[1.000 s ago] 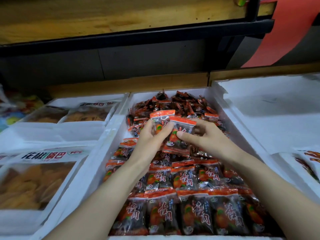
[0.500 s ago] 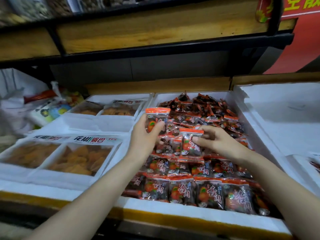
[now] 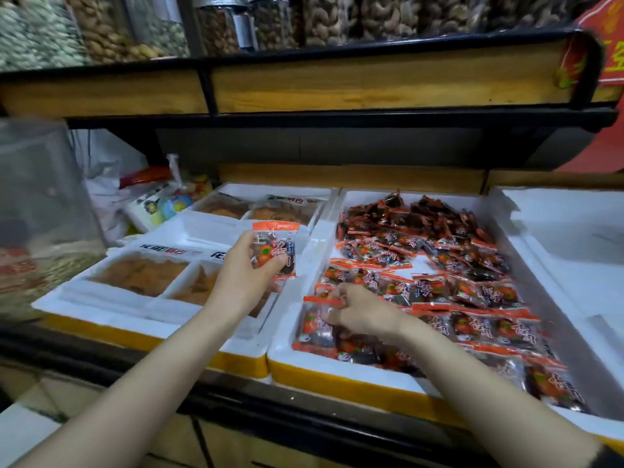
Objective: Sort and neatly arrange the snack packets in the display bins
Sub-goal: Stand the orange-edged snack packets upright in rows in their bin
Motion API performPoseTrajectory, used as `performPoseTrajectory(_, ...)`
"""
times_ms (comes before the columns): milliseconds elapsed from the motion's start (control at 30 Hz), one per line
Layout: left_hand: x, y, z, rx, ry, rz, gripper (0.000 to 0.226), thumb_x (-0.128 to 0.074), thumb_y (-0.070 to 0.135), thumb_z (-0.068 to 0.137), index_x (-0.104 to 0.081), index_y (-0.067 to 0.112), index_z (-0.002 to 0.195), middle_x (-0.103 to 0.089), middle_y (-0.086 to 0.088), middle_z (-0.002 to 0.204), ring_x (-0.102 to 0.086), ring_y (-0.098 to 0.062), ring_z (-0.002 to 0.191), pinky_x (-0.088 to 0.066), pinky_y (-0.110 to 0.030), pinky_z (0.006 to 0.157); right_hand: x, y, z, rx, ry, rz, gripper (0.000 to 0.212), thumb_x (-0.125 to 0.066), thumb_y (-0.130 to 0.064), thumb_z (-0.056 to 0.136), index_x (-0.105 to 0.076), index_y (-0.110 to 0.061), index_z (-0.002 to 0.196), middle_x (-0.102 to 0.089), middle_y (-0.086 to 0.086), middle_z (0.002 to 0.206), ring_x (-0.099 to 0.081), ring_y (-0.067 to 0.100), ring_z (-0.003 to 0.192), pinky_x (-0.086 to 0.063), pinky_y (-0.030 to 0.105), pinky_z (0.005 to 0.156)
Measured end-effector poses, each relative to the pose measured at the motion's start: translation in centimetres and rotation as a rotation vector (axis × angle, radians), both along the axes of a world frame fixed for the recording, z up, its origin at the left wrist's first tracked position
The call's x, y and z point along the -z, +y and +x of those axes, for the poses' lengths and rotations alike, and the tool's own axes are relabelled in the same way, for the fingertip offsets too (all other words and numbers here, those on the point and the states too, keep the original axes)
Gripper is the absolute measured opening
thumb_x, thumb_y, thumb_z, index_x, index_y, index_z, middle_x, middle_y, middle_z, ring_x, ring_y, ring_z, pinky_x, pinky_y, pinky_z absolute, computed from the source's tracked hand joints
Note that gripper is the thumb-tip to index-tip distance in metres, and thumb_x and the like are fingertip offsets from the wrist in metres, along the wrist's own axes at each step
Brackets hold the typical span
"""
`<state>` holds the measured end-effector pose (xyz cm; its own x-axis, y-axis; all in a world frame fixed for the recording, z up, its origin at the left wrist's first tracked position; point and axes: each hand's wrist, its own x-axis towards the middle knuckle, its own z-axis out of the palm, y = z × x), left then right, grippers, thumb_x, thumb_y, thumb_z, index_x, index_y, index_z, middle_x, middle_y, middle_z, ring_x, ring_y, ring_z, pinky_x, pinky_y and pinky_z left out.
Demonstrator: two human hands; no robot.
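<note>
The small clear snack packet with an orange top strip (image 3: 275, 253) is held up in the left hand (image 3: 241, 278), with fingers and thumb curled round it. It now hangs over the neighbour white foam tray of orange-brown crisps (image 3: 101, 309). A moment ago both hands were close together over the middle of the big white foam bin (image 3: 337, 368) - now they are apart. The right hand (image 3: 366, 312) has come down to the bin's front left corner, pinching a second orange-topped packet (image 3: 315, 324) by its strip. It looks like that one is being laid at the end of the front row - the raised one likely goes next.
</note>
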<state>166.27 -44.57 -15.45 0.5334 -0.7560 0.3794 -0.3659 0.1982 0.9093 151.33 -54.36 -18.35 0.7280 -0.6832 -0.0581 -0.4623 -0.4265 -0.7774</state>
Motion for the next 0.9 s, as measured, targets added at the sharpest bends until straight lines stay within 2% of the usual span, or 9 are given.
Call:
performPoseTrajectory(100, 0.3, 1.0, 0.8, 0.030, 0.062, 0.024, 0.028, -0.063, 0.006, 0.090, -0.051, 0.021, 0.110, -0.067, 0.007, 0.101, -0.067, -0.009, 0.086, -0.057, -0.026, 0.062, 0.2, 0.2, 0.3, -0.035, 0.122, 0.001, 0.031, -0.055, -0.019, 0.095, -0.048, -0.005, 0.122, -0.056, 0.008, 0.112, -0.054, 0.013, 0.083, -0.052, 0.017, 0.065)
performPoseTrajectory(233, 1.1, 1.8, 0.9, 0.114, 0.057, 0.040, 0.027, -0.060, 0.002, 0.091, -0.053, 0.024, 0.104, -0.068, -0.001, 0.108, -0.067, -0.013, 0.084, -0.055, -0.022, 0.054, 0.1, 0.2, 0.2, -0.048, 0.273, -0.235, 0.020, -0.058, -0.030, 0.093, -0.054, -0.014, 0.105, -0.056, -0.001, 0.090, -0.055, 0.018, 0.084, -0.045, 0.028, 0.072)
performPoseTrajectory(300, 1.5, 2.0, 0.6, 0.146, 0.045, 0.058, 0.032, -0.057, 0.000, 0.092, -0.052, 0.020, 0.116, -0.063, -0.001, 0.124, -0.063, -0.008, 0.093, -0.055, -0.017, 0.058, 0.3, 0.3, 0.0, -0.044, 0.305, -0.333, 0.020, -0.058, -0.034, 0.092, -0.059, -0.015, 0.101, -0.060, 0.000, 0.091, -0.057, 0.020, 0.088, -0.044, 0.031, 0.075)
performPoseTrajectory(367, 1.9, 2.2, 0.3, 0.164, 0.030, 0.104, 0.048, -0.057, 0.001, 0.093, -0.042, 0.014, 0.137, -0.043, 0.008, 0.137, -0.051, -0.004, 0.112, -0.051, -0.010, 0.060, 0.6, 0.4, -0.2, -0.035, 0.291, -0.381, 0.034, -0.059, -0.036, 0.091, -0.057, -0.018, 0.120, -0.058, 0.006, 0.118, -0.053, 0.023, 0.108, -0.044, 0.035, 0.091)
performPoseTrajectory(433, 2.3, 2.1, 0.3, 0.181, -0.006, 0.154, 0.053, -0.060, 0.006, 0.092, -0.042, 0.010, 0.141, -0.044, 0.006, 0.136, -0.054, 0.005, 0.109, -0.050, -0.008, 0.069, 0.4, 0.8, -0.6, 0.024, 0.198, -0.485, 0.048, -0.057, -0.034, 0.093, -0.045, -0.017, 0.136, -0.046, 0.006, 0.133, -0.039, 0.023, 0.125, -0.035, 0.035, 0.104)
performPoseTrajectory(500, 2.3, 2.3, -0.1, 0.221, -0.018, 0.172, 0.038, -0.061, 0.007, 0.091, -0.053, 0.014, 0.128, -0.054, 0.005, 0.124, -0.058, 0.008, 0.092, -0.050, -0.009, 0.067, -0.8, 1.7, -0.7, 0.084, -0.059, -0.479, 0.040, -0.050, -0.030, 0.097, -0.047, -0.015, 0.134, -0.053, -0.002, 0.119, -0.048, 0.011, 0.112, -0.038, 0.019, 0.093)
performPoseTrajectory(600, 2.2, 2.1, -0.4, 0.265, -0.078, 0.185, 0.024, -0.062, 0.012, 0.091, -0.062, 0.031, 0.104, -0.064, 0.012, 0.109, -0.057, -0.003, 0.105, -0.051, -0.019, 0.079, -2.8, 3.0, -1.1, 0.059, -0.292, -0.224, 0.026, -0.046, -0.028, 0.097, -0.059, -0.015, 0.116, -0.061, -0.010, 0.088, -0.056, 0.002, 0.080, -0.046, 0.018, 0.076)
performPoseTrajectory(733, 2.3, 1.7, -1.3, 0.310, -0.116, 0.185, 0.023, -0.063, 0.018, 0.091, -0.064, 0.037, 0.104, -0.069, 0.008, 0.111, -0.061, -0.010, 0.108, -0.049, -0.031, 0.095, -3.4, 3.4, -2.1, 0.023, -0.350, -0.143, 0.014, -0.060, -0.021, 0.090, -0.064, -0.009, 0.098, -0.065, 0.013, 0.079, -0.055, 0.016, 0.065, -0.045, 0.023, 0.061)
performPoseTrajectory(900, 3.1, 0.9, -3.3, 0.228, -0.282, 0.160, 0.012, -0.060, 0.023, 0.093, -0.060, 0.031, 0.101, -0.062, 0.006, 0.094, -0.061, -0.010, 0.085, -0.048, -0.018, 0.077, -3.2, 0.9, -4.5, 0.171, -0.336, -0.299, 0.015, -0.060, -0.018, 0.090, -0.064, -0.004, 0.089, -0.065, 0.014, 0.074, -0.052, 0.015, 0.061, -0.041, 0.028, 0.061)
